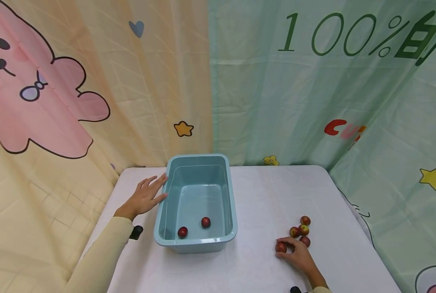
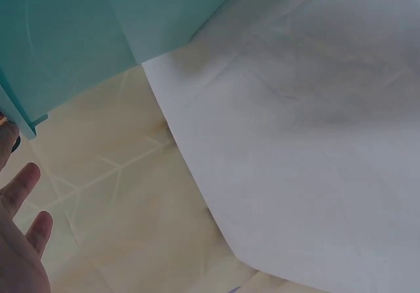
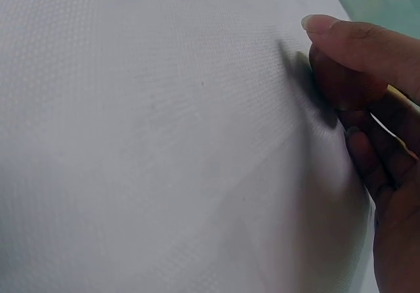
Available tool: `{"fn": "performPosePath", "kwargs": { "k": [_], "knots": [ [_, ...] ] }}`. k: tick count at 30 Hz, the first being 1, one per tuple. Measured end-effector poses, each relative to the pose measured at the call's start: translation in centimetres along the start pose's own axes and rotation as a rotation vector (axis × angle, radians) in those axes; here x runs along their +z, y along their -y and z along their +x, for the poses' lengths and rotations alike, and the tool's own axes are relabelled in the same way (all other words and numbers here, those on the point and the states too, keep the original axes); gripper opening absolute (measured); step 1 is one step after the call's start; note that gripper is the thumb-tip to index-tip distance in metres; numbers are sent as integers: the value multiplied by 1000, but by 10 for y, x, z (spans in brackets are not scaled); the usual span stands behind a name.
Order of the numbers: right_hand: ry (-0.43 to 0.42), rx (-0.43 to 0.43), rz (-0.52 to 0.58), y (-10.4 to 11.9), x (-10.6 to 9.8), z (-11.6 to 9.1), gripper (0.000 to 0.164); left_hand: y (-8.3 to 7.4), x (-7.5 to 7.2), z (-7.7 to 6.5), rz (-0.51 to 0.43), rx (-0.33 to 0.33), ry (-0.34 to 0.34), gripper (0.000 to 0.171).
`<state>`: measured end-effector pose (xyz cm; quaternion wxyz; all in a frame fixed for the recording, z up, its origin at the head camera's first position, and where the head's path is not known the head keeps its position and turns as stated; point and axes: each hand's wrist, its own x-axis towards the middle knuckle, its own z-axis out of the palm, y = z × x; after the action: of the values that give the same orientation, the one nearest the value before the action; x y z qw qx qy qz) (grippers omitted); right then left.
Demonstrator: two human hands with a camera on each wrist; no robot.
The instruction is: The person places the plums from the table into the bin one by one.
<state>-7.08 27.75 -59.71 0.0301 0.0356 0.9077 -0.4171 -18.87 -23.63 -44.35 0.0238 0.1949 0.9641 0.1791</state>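
Observation:
My right hand [image 1: 294, 254] pinches a small red plum-like fruit [image 1: 281, 247] between thumb and fingers at the white table. In the right wrist view, the thumb lies over the dark red fruit [image 3: 341, 83], low over the cloth. Just beyond that hand sit several more red fruits [image 1: 294, 232], a few with yellow-green patches. A light blue plastic basin [image 1: 232, 211] stands left of the middle, and two red fruits [image 1: 206, 222] lie on its bottom near the front. My left hand [image 1: 147, 196] rests on the basin's left rim with fingers spread; the left wrist view shows its fingertips [image 2: 25, 181] beside the rim.
A white cloth covers the table [image 1: 262, 195]. Printed curtains [image 1: 254, 93] hang close behind it and along both sides. The basin's far end stands near the table's back edge. Dark wrist devices [image 1: 136, 232] sit at both wrists.

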Motion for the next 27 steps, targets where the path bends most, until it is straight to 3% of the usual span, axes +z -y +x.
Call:
{"fn": "performPosePath", "kwargs": {
  "k": [27],
  "knots": [
    [3, 42, -9, 18, 6, 7, 40, 3, 0, 2, 1, 26, 9, 69]
  ]
}}
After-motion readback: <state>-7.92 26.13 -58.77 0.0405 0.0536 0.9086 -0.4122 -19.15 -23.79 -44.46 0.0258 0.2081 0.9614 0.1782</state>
